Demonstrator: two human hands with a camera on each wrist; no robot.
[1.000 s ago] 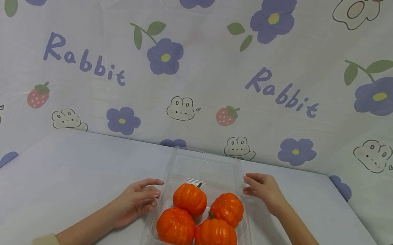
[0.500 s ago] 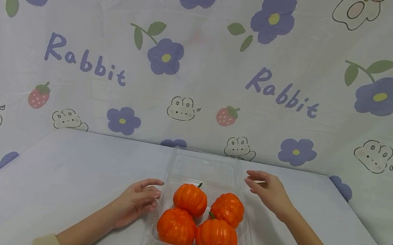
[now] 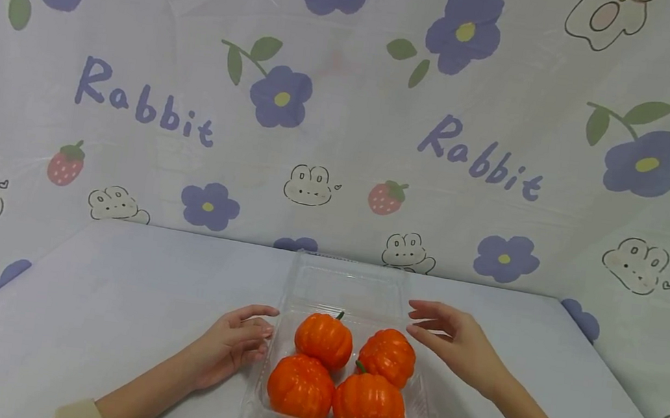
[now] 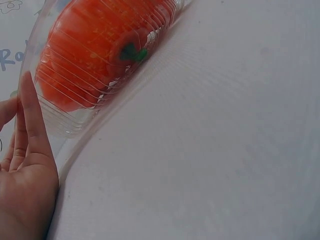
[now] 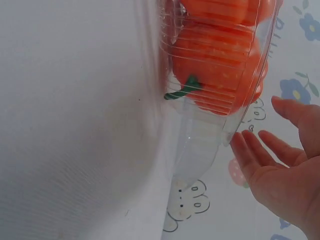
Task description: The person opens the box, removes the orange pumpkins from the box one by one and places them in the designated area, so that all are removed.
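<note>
A clear plastic clamshell box stands on the table, its lid folded back behind it. Several small orange pumpkins sit inside, among them a back-left one and a front-right one. My left hand is at the box's left side; in the left wrist view its nearly straight fingers lie against the clear wall. Near the back right corner my right hand is raised with loosely spread fingers. In the right wrist view, its fingertips are close to the rim; whether they touch it I cannot tell.
The white table extends to both sides of the box. Behind it hangs a white cloth printed with purple flowers, rabbits and strawberries. A beige sleeve covers the left forearm.
My right hand first drew back from the box's right edge, then came nearer and left again, its fingers spreading. My left hand, the box and the pumpkins stay as they were.
</note>
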